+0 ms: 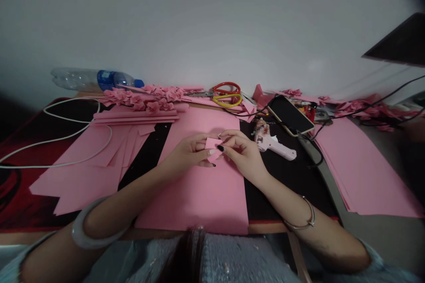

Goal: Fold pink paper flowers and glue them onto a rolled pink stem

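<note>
A small piece of pink paper is held between my two hands, above a large pink sheet that lies lengthwise on the dark mat. My left hand pinches its left side, thumb on top and fingers behind. From the right, my right hand grips the paper's edge between thumb and fingers; the fingertips of both hands nearly meet. To the right of my right hand lies a white glue gun.
Pink sheets lie at left and right. Behind are paper rolls, folded pink flowers, scissors, a phone and a plastic bottle. A white cable loops across the left; black cables cross the right.
</note>
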The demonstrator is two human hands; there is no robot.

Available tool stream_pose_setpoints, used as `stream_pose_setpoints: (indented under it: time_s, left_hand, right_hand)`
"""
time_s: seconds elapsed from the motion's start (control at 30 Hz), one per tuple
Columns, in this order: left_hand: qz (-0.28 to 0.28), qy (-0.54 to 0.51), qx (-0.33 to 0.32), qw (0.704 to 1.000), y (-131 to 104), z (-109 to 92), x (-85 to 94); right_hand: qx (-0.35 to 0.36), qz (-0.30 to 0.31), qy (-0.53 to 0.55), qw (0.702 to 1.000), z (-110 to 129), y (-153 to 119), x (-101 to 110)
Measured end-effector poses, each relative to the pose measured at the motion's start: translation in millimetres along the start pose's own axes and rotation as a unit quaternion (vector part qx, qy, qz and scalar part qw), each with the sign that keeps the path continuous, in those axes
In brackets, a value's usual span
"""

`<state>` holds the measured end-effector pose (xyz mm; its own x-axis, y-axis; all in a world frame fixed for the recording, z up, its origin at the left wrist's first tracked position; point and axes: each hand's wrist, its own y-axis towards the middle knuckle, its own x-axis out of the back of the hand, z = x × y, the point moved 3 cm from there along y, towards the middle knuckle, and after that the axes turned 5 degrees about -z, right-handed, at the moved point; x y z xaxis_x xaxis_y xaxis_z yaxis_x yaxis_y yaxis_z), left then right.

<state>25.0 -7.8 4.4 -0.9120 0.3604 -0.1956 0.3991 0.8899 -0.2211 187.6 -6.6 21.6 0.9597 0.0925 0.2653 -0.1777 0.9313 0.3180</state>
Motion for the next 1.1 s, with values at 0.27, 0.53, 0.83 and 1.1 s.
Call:
stream_pose_setpoints:
  time_s: [0.27, 0.53, 0.83, 1.1]
  left_hand:
    - [-0.03, 0.06, -0.033, 0.997, -3.5, -3.5, -2.4]
    - [-0.029, 0.127, -0.023, 0.991, -5.3, -8.7, -6.3]
    - [-0.008, 0.11, -0.004, 0.994, -4.8, -7.9, -6.9]
    - [-0.04, 0.143, -0.027, 0.989, -5.0, -6.9, -6.9]
  right_hand:
    - [0.023, -0.004, -0.01, 1.0, -2.2, 0.2, -1.3]
    - [0.016, 0.0, -0.008, 1.0, -4.5, -2.3, -2.5]
    - [-0.048, -0.018, -0.018, 0.999, -7.2, -3.9, -2.8]
    - [-0.03, -0.028, -0.021, 0.999, -5.8, -3.6, -3.9]
